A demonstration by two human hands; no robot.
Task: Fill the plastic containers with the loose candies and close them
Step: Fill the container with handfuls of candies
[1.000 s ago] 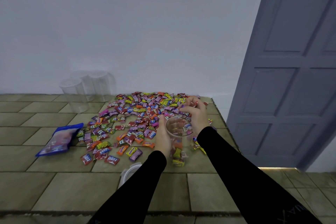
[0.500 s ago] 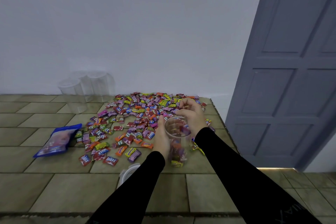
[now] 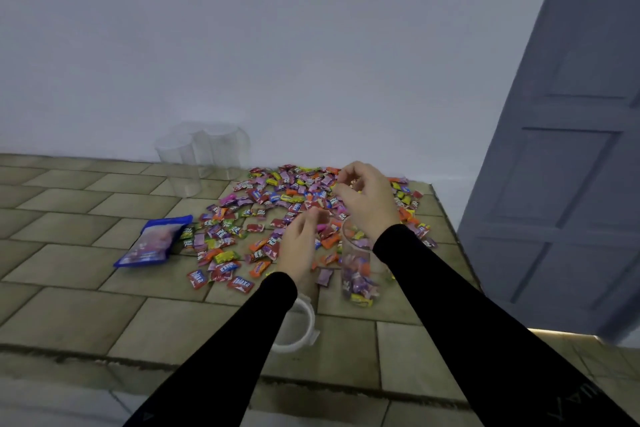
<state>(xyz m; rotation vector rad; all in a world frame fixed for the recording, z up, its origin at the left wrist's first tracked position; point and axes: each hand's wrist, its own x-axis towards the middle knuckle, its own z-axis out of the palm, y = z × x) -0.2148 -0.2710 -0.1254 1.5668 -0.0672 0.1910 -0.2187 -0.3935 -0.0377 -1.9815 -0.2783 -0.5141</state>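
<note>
While your right hand (image 3: 369, 199) is pinching candies above the part-filled container (image 3: 356, 267) and your left hand (image 3: 299, 246) is hovering loosely released beside it, you are handling light, slippery wrappers (image 3: 277, 204), so steady its thin wall low

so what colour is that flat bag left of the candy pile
Blue-edged with a pinkish front, in the head view: the bag.

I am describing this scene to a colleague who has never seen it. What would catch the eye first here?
First, the wide spread of colourful wrapped candies over the tan tiled surface. Then the two hands above it: the right hand raised over the clear plastic container part-filled with candies, the left hand just beside it. A blue candy bag lies at the left.
</note>
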